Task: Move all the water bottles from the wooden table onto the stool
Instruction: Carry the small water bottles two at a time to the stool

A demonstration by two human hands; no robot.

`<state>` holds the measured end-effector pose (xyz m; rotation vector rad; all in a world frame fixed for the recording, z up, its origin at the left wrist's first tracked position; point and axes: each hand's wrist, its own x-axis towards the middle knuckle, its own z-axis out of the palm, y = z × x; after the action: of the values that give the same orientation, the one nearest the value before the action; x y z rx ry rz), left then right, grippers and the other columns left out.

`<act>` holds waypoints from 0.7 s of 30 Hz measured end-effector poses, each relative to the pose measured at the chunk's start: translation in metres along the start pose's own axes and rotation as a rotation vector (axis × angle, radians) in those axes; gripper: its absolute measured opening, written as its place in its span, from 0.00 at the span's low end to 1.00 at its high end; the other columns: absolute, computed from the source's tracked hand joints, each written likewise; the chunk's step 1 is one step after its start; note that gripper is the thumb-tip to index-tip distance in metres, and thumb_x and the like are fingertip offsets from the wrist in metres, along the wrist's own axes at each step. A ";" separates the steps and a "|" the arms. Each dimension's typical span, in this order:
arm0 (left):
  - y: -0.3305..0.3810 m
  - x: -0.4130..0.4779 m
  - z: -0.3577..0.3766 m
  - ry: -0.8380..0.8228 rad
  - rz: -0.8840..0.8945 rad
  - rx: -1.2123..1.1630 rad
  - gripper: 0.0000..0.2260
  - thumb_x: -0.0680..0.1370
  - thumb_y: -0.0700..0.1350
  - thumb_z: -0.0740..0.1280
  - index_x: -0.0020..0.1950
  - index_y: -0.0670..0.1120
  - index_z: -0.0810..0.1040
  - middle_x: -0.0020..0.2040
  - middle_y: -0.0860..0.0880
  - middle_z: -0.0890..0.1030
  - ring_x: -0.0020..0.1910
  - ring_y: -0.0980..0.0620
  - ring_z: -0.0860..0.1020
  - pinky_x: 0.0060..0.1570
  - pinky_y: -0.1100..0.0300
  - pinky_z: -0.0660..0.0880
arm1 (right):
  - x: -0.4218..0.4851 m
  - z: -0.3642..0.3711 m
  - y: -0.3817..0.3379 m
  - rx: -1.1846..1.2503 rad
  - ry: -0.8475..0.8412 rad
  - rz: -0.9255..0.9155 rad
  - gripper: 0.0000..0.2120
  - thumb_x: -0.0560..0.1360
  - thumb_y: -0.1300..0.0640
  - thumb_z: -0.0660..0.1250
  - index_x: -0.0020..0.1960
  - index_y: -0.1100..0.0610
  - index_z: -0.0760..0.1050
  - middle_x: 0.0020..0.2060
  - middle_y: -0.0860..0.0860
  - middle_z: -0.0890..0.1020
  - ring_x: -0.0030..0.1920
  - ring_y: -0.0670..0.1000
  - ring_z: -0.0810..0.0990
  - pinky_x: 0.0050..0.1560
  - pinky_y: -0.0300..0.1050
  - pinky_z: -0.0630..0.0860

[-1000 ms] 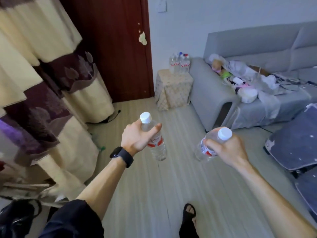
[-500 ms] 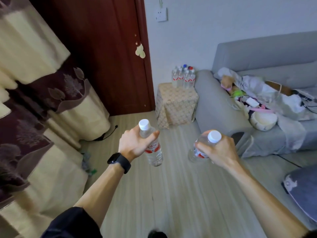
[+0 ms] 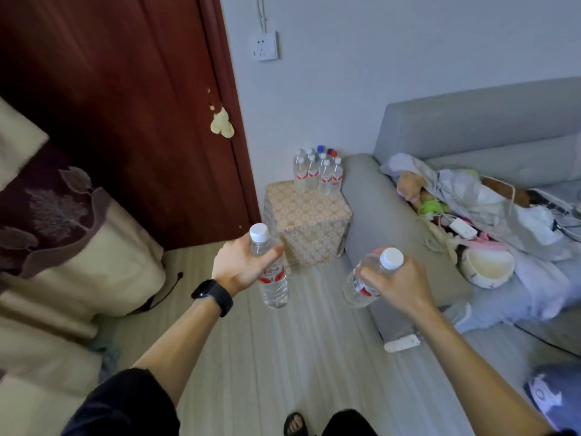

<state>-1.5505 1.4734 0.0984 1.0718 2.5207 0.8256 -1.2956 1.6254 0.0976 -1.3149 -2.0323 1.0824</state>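
- The left hand (image 3: 242,265) reaches forward over the pale striped floor (image 3: 283,357) on a bare forearm, with a black band watch (image 3: 213,295) on the wrist; its thumb lies across the front of a bottle and its fingers curl round behind, gripping it
- That clear plastic water bottle (image 3: 272,278), with a white screw cap and a red-and-white label, is held by its upper part just under the cap; it hangs nearly upright, cap up, its base free in the air above the floor
- Beyond it stands the cube-shaped stool (image 3: 309,221) covered in beige patterned cloth, set against the white wall between the dark red wooden door (image 3: 125,121) and the arm of the grey fabric sofa (image 3: 471,121)
- A group of clear water bottles (image 3: 317,173) stands upright at the back of the stool top, most white-capped, one blue-capped and one dark red-capped
- The right hand (image 3: 399,284) is held out with its back upward, fingers wrapped round the shoulder of a second clear plastic water bottle (image 3: 361,284)
- This one is tilted, white cap up and to the right, base down and to the left, in the air just beside the sofa arm and short of the stool
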 end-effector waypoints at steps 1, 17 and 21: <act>0.002 0.020 0.004 -0.024 0.009 0.023 0.28 0.67 0.77 0.59 0.49 0.57 0.79 0.41 0.57 0.82 0.46 0.50 0.82 0.46 0.54 0.79 | 0.016 0.003 0.000 -0.009 -0.001 0.015 0.09 0.58 0.42 0.72 0.37 0.41 0.79 0.42 0.47 0.87 0.48 0.51 0.84 0.50 0.50 0.80; 0.024 0.329 0.104 -0.194 -0.140 -0.056 0.29 0.67 0.78 0.59 0.51 0.56 0.77 0.44 0.56 0.83 0.45 0.53 0.81 0.47 0.55 0.79 | 0.348 0.082 0.024 -0.115 -0.179 0.112 0.18 0.63 0.41 0.75 0.48 0.49 0.80 0.42 0.47 0.85 0.46 0.50 0.83 0.47 0.46 0.79; 0.012 0.385 0.126 -0.226 -0.231 -0.184 0.28 0.69 0.75 0.64 0.56 0.56 0.79 0.48 0.57 0.83 0.48 0.54 0.81 0.47 0.58 0.76 | 0.409 0.108 0.023 -0.134 -0.255 0.115 0.15 0.67 0.51 0.79 0.51 0.50 0.80 0.38 0.45 0.82 0.41 0.48 0.80 0.36 0.28 0.71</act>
<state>-1.7500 1.8096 -0.0078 0.7520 2.2756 0.8029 -1.5355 1.9637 0.0089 -1.4375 -2.2720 1.2388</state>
